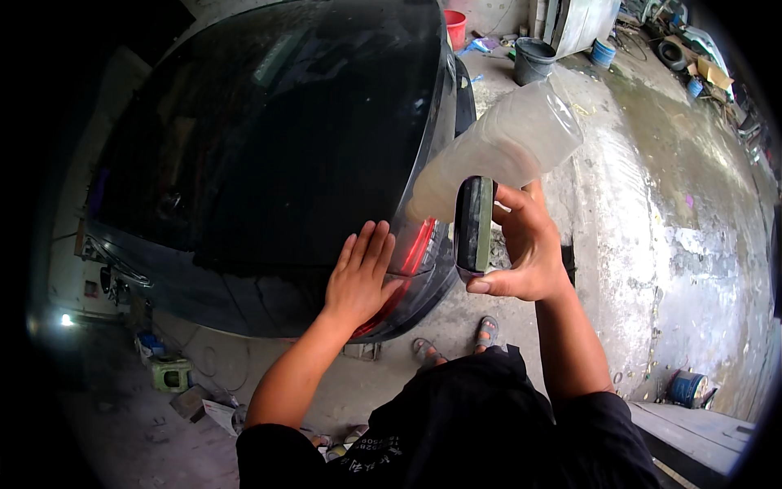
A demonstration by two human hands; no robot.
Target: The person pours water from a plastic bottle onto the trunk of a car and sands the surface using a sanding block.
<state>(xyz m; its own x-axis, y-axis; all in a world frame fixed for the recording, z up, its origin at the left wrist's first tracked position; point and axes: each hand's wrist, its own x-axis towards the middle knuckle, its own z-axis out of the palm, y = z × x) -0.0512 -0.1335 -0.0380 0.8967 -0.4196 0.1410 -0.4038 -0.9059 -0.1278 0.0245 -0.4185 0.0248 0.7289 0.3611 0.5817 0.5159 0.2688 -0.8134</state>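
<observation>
My left hand [361,273] lies flat with fingers stretched out on the dark car [269,187], at its rear corner beside the red tail light [418,247]. Between thumb and index finger, my right hand [529,244] grips a black sanding block [474,224] with a grey-green layer along one side, held upright above the floor. Just beyond it, a cloudy translucent plastic bottle [505,134] tilts with its narrow end toward the tail light. Other fingers of my right hand appear to be behind the bottle, so its hold is partly hidden.
A dark bucket [534,61] and a red bucket [455,28] stand at the back. Tyres and clutter [672,55] lie far right. A blue can [687,389] sits near right; a green stool [170,372] is at lower left. My sandalled feet [487,332] stand beside the car.
</observation>
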